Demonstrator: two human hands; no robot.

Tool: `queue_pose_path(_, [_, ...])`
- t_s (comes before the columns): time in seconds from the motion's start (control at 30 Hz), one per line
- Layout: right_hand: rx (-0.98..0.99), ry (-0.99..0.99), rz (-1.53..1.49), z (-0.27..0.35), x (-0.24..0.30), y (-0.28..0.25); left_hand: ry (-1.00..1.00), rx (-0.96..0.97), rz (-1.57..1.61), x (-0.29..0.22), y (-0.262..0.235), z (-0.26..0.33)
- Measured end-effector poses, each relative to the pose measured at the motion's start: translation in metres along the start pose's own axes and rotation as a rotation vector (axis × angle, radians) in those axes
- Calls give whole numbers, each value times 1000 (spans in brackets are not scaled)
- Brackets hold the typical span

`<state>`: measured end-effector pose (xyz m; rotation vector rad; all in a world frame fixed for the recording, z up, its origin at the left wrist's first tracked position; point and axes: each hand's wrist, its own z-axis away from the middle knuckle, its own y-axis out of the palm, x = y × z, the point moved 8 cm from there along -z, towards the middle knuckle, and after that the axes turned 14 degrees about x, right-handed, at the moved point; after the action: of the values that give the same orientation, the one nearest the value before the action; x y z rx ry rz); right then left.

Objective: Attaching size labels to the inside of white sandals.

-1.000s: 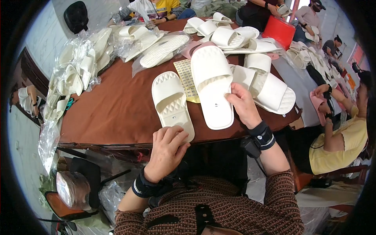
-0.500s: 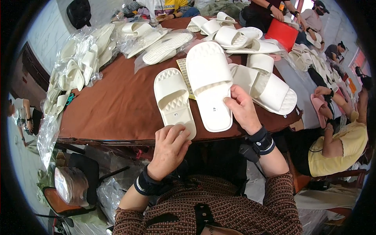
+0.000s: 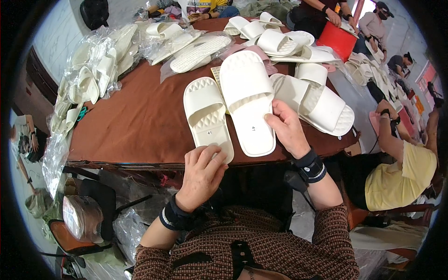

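Two white slide slippers lie side by side in front of me, toes pointing away. My left hand is closed on the heel of the left slipper, its fingers bent over the heel. The right slipper is held a little above the table by its outer edge, my right hand pinching it with thumb on top. Both have a wide strap and a small dark mark on the insole. A yellow label sheet is partly covered behind them.
More white slippers rest to the right on the brown tablecloth. Bagged slippers lie along the left and far side, by teal scissors. A red bin stands far right; a person in yellow sits at right.
Both slippers in my hands have shifted slightly, the right one tilting a bit left at its toe. A pink slipper behind shows more. The person in yellow has moved an arm.
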<state>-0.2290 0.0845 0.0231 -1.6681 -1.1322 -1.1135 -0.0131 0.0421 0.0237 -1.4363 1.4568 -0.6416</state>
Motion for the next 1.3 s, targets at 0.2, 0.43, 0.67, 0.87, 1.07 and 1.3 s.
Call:
queue_pose_path(0.2, [-19, -30, -28, -3, -3, -4, -2, -8, 8, 1, 2, 0])
queue_pose_path(0.43, [20, 128, 194, -11, -21, -9, -11, -9, 12, 1, 3, -1])
queue_pose_path(0.67, [57, 128, 213, -11, -22, -3, -8, 1, 7, 0, 1, -1])
queue_pose_path(0.87, [21, 13, 323, -13, -25, -8, -7, 35, 29, 2, -3, -4])
queue_pose_path(1.07, [99, 107, 436, -18, -20, -2, -82, -19, 7, 16, -8, 1])
queue_pose_path(1.3, [57, 90, 589, -20, -8, 2, -113, -21, -15, 26, -11, 5])
